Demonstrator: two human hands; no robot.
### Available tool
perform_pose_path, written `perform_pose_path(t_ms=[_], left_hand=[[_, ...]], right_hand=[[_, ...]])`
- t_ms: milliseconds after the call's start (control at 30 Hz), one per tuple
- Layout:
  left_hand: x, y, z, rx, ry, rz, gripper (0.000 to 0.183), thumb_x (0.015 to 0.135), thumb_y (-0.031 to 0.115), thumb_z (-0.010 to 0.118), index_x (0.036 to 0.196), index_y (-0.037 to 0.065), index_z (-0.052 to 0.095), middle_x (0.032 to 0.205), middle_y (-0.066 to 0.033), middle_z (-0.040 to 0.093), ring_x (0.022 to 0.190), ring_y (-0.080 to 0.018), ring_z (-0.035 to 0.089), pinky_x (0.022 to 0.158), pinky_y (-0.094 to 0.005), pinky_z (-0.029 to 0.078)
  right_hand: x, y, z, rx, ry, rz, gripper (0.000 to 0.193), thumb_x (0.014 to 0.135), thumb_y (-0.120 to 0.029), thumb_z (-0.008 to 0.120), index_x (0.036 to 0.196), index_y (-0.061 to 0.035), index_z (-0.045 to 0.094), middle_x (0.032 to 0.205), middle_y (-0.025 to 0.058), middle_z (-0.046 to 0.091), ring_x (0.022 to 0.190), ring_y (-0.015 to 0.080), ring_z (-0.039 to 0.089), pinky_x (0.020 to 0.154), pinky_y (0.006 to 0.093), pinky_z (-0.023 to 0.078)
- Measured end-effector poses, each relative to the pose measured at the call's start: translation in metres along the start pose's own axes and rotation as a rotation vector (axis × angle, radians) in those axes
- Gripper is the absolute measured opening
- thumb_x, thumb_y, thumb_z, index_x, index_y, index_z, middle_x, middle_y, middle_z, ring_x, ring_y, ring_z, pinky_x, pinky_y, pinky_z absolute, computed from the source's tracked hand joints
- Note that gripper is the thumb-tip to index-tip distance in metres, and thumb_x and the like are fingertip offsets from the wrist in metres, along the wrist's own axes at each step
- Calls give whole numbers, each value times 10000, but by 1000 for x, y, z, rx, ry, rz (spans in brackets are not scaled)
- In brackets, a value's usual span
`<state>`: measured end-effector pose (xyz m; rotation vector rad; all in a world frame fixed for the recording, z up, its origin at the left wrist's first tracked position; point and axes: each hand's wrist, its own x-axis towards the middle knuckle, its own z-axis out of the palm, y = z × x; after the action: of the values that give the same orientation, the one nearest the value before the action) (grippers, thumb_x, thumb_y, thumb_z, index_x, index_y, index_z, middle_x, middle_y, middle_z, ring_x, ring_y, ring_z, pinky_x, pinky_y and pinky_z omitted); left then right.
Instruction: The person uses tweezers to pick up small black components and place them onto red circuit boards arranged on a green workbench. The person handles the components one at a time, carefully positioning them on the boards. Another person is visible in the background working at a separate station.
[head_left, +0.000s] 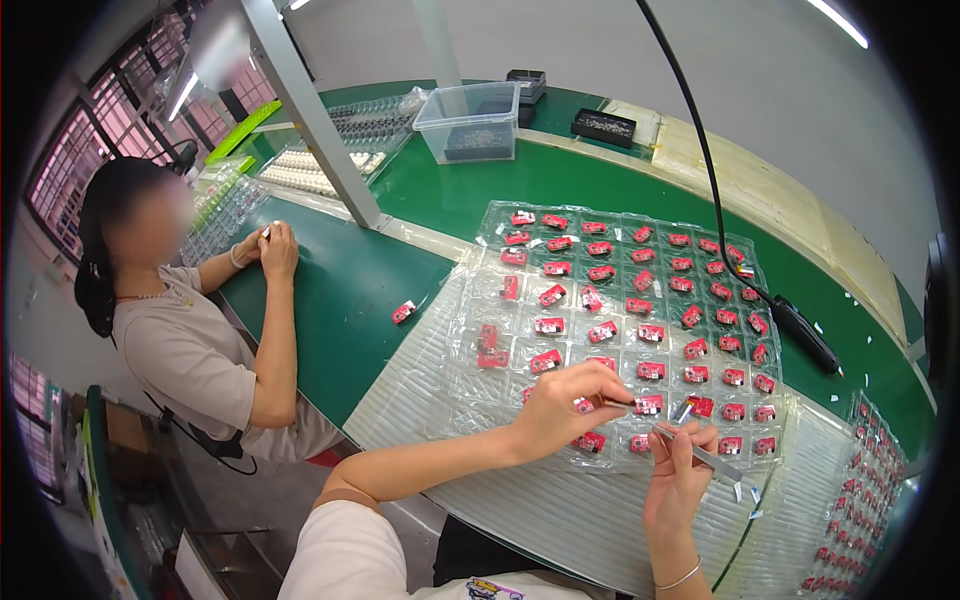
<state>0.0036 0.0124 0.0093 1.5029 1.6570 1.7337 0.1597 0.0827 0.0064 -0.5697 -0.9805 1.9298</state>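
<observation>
My left hand (565, 408) is above the near part of a clear plastic tray (470, 385), fingers pinched together on something small and dark that I cannot make out. To its right, my right hand (680, 478) is closed on silver metal tweezers (716, 464), whose flat end sticks out to the right. Small red circuit boards (651, 371) with dark and white parts sit in the tray's pockets. Just beyond the right fingers lies a red board (703, 406) with a small silver and yellowish piece beside it.
A black pen-like tool (805, 335) on a dark cable lies at the tray's right. Another tray of red boards (845, 500) stands far right. One board (404, 311) lies on the green table (340, 290), where a co-worker (170, 320) sits. A clear bin (468, 125) is at the back.
</observation>
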Motion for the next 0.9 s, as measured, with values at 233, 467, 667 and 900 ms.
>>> perform_pose_path(t_ms=[233, 467, 667, 900], left_hand=[[-10, -4, 2, 192, -61, 432, 203, 637, 11, 661, 817, 34, 570, 821, -48, 592, 742, -196, 590, 591, -287, 483], [-11, -8, -4, 211, -28, 493, 237, 596, -16, 681, 807, 30, 585, 848, -79, 608, 766, -218, 599, 643, -295, 502], [-4, -13, 2, 193, -17, 513, 210, 577, -28, 650, 758, 26, 557, 815, -75, 600, 746, -211, 601, 594, -286, 496], [-4, -12, -1, 207, 32, 592, 129, 582, -22, 667, 664, 13, 574, 767, -96, 603, 657, -216, 601, 536, -280, 494]], right_hand=[[-1, 3, 1, -68, 1, -25, 202, 805, -35, 575, 805, -67, 375, 807, 38, 463, 863, 196, 573, 732, 314, 527], [-3, 4, 5, -96, -33, -47, 213, 799, -36, 581, 803, -66, 371, 811, 46, 463, 861, 212, 569, 727, 341, 528], [1, 1, -3, -145, -77, -175, 203, 789, 10, 563, 805, -58, 373, 821, 63, 473, 839, 231, 569, 732, 359, 525], [4, 3, -7, -251, -253, -341, 241, 748, 85, 570, 829, -56, 391, 805, 89, 493, 832, 263, 585, 742, 364, 487]])
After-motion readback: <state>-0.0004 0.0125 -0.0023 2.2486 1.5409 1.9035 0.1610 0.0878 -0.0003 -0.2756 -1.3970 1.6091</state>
